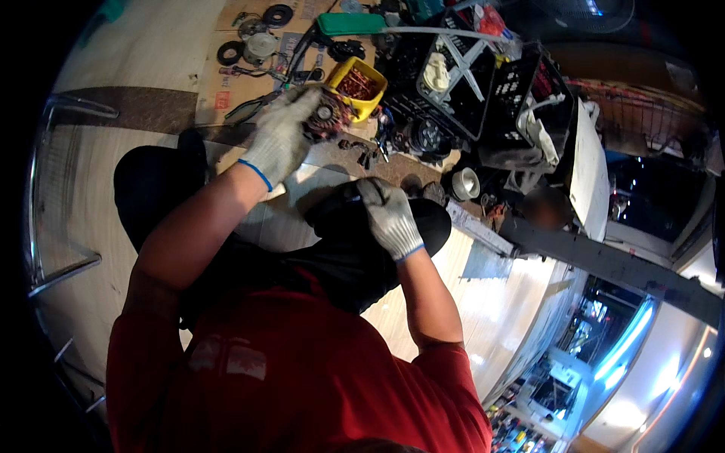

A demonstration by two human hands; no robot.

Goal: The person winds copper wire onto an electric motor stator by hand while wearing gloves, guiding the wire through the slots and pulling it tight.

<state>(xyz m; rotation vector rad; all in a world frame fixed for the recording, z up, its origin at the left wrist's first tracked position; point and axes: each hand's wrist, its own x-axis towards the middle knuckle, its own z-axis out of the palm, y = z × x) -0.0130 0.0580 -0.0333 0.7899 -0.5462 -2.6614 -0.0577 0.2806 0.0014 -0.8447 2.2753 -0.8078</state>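
Note:
My left hand [285, 130], in a white knitted glove with a blue cuff, grips a round motor part [326, 115], reddish with a pale hub at its centre. It is held beside a yellow container [375, 103] that has copper-coloured pieces in it. My right hand [387, 214], gloved the same way, is closed over my right knee. Its fingers are curled, and I cannot make out what they hold. Pliers [253, 106] lie on the cardboard by my left hand. Small dark metal parts [365, 155] lie between the two hands.
Flattened cardboard [215, 83] carries black rings [230, 53], a round metal cover [261, 46] and a green case [351, 24]. Black plastic crates [483, 113] stand at the far right. A white round cup-like part [464, 183] is near my right knee. Metal tubing [68, 275] rises at left.

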